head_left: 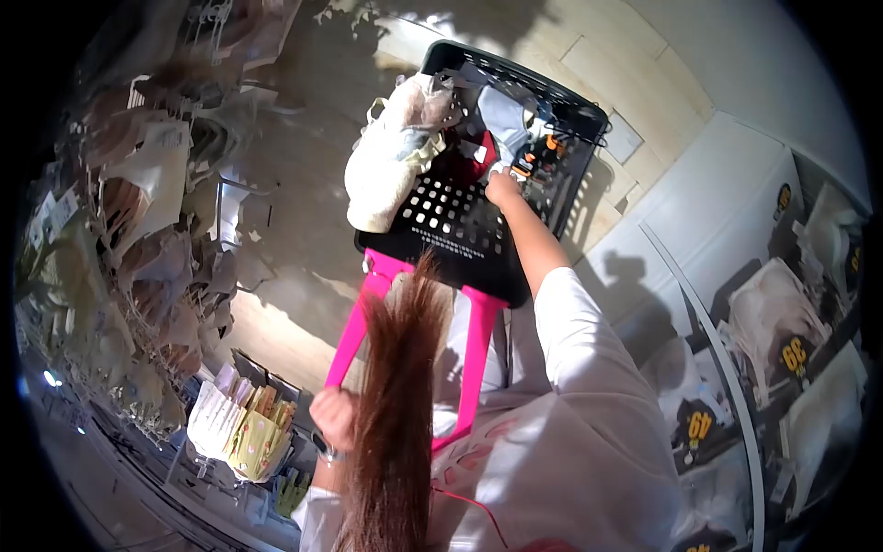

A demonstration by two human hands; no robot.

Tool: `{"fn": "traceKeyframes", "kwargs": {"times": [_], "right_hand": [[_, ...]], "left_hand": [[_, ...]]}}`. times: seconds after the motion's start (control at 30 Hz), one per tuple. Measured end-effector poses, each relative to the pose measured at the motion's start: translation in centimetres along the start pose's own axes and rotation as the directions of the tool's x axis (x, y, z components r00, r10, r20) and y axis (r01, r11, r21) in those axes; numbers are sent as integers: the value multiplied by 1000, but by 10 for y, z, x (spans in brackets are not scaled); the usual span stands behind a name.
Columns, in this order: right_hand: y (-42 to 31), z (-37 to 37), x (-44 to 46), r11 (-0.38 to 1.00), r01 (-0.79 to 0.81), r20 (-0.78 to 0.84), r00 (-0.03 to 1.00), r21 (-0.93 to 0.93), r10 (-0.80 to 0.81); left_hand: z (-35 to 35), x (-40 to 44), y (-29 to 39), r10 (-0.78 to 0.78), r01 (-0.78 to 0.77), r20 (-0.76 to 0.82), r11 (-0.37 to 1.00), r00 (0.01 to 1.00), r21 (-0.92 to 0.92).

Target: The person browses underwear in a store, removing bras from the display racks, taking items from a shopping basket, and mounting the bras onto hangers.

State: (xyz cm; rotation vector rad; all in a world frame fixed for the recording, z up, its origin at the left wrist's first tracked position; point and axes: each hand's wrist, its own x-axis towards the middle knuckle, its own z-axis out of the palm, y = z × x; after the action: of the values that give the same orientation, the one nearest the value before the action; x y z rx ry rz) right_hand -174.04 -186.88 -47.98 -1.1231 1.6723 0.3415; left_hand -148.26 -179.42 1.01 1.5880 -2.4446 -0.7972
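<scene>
A black shopping basket with perforated walls and a pink handle is in front of my body. My left hand is closed in a fist at the left lower end of that handle. Inside the basket, my right hand has its fingers pinched together at something small and pale that I cannot make out. Close to these fingers are a red item, a light blue cloth and black-and-orange tags. A cream padded garment hangs over the basket's left rim.
Racks of hanging bras and other light garments line the left side. Packs of patterned cloth hang at the lower left. Shelves on the right carry garments with black-and-yellow price signs. Long hair covers part of the handle.
</scene>
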Motion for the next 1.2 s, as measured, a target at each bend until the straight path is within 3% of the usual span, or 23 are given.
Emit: {"fn": "traceKeyframes", "kwargs": {"times": [0.13,0.2,0.23,0.33,0.37,0.43,0.47,0.53,0.6,0.77,0.97,1.1,1.13,1.2], "right_hand": [[-9,11,69,985,-33,-139,989,170,57],[-3,21,91,976,-33,-193,978,217,76],[2,27,103,985,-53,-112,991,166,72],[18,88,159,966,-88,38,996,245,81],[25,111,171,933,-65,-10,997,353,73],[5,76,108,812,2,-32,999,584,20],[-6,67,77,794,38,-212,970,607,115],[-2,59,37,772,390,-546,835,501,-67],[-5,27,-19,600,309,-428,901,738,63],[-6,-98,-189,275,378,-392,920,884,-5],[-22,-244,-379,178,475,-455,879,862,-143],[-38,-302,-488,-27,492,-484,844,870,-230],[-38,-310,-507,-60,484,-483,837,873,-257],[-49,-326,-559,-197,455,-494,831,868,-256]], "left_hand": [[-1,-1,3,-112,113,23,993,993,-30],[-3,0,-5,-6,7,81,1000,997,-12],[-2,-4,-7,8,-6,76,1000,997,-22],[2,-9,-9,16,-14,53,999,998,-29],[0,-9,-8,7,-5,51,999,999,-36],[-3,-9,-5,-12,14,48,999,999,-50],[-4,-8,-5,3,-1,52,998,999,-56],[-3,1,-3,15,-15,4,996,1000,-85],[-6,8,6,-38,38,5,994,999,-101],[-7,6,23,-75,69,-69,993,995,-92],[-11,0,36,-133,131,105,991,986,25],[-14,13,34,-158,225,204,905,966,-361],[-21,24,37,-119,181,166,882,979,-435],[-13,51,31,-120,136,72,704,990,-697]]}}
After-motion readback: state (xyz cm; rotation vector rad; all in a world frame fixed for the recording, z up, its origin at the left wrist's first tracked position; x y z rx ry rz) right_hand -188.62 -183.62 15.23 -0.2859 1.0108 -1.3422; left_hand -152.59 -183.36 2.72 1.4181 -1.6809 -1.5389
